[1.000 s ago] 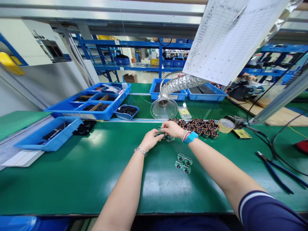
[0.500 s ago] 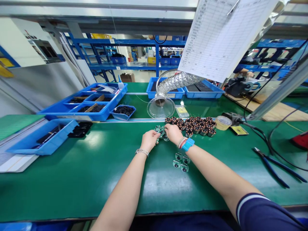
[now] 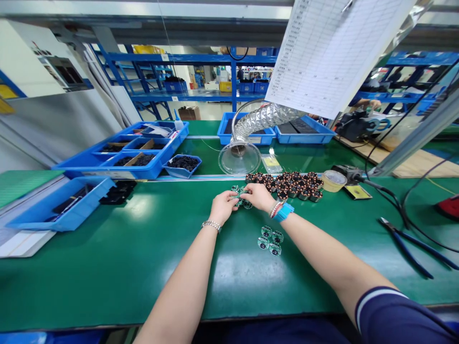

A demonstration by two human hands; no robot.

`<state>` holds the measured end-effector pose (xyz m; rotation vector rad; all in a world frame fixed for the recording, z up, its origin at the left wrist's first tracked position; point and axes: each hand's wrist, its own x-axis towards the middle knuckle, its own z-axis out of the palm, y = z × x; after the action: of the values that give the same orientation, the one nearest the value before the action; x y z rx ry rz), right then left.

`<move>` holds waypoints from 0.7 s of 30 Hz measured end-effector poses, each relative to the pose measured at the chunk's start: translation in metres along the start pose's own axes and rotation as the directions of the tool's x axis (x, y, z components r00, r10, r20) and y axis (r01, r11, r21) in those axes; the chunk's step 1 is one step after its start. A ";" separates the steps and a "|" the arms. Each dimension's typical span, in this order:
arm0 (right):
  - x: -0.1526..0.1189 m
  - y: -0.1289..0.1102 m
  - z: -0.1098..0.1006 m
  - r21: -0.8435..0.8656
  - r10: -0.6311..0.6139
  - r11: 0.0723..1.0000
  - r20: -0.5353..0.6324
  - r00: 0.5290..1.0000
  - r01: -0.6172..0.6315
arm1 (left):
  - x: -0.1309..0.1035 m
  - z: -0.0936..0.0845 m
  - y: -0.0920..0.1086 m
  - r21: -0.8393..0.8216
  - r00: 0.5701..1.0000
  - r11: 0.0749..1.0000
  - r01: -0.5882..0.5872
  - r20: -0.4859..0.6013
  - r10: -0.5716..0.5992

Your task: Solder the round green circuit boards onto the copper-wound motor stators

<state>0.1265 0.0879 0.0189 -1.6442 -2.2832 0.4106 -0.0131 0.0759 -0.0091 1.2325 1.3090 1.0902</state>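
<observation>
Small round green circuit boards (image 3: pixel 247 204) lie in a cluster on the green mat (image 3: pixel 150 267), partly covered by my fingers. At the cluster's left edge is my left hand (image 3: pixel 223 207), its fingertips closed on a board. My right hand (image 3: pixel 258 197) reaches in from the right, thumb and fingers pinched at the cluster's boards. Several more boards (image 3: pixel 269 240) lie in a separate group nearer to me, left of my right forearm. Behind my right hand sit many copper-wound motor cores (image 3: pixel 294 185), packed close together.
A clear fume funnel (image 3: pixel 239 158) on a foil duct stands behind my hands. Blue trays (image 3: pixel 158 167) with dark parts are at the left. Pliers (image 3: pixel 412 246), a tape roll (image 3: pixel 333 180) and cables are at the right. A paper sheet (image 3: pixel 333 52) hangs above.
My right hand has shifted slightly left over the cluster, and its fingers reach further over the boards. My left hand has barely moved. The nearer group of boards lies as before.
</observation>
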 end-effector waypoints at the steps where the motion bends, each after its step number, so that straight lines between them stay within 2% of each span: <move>1: 0.000 -0.002 0.002 -0.010 0.019 1.000 -0.015 1.000 -0.019 | 0.001 0.000 0.000 0.022 1.000 1.000 0.000 -0.028 0.001; 6: 0.014 -0.001 0.009 -0.030 0.063 0.997 -0.068 0.996 -0.066 | 0.005 -0.001 -0.006 0.176 0.992 0.984 -0.020 -0.122 0.042; 11: 0.040 0.005 0.008 -0.018 0.051 0.999 -0.022 0.998 -0.051 | 0.010 -0.003 -0.011 0.354 0.990 0.931 -0.086 -0.077 0.120; 14: 0.042 0.005 0.005 -0.024 0.038 0.999 -0.039 0.999 -0.039 | 0.009 -0.004 -0.006 0.483 0.979 0.861 -0.159 -0.038 0.202; 18: 0.008 0.007 -0.007 -0.026 -0.039 0.999 -0.030 0.999 0.038 | -0.005 0.000 0.008 0.604 0.959 0.755 -0.254 0.056 0.278; 20: -0.021 0.012 -0.016 -0.014 -0.094 0.995 0.026 0.995 0.094 | -0.019 0.008 0.012 0.614 0.941 0.714 -0.337 0.206 0.268; 21: -0.038 0.016 -0.020 -0.007 -0.110 0.994 0.054 0.992 0.110 | -0.026 0.014 0.013 0.602 0.919 0.697 -0.389 0.305 0.250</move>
<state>0.1599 0.0583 0.0286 -1.5203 -2.4050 0.4231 0.0020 0.0506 0.0047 2.1150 1.3945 0.7061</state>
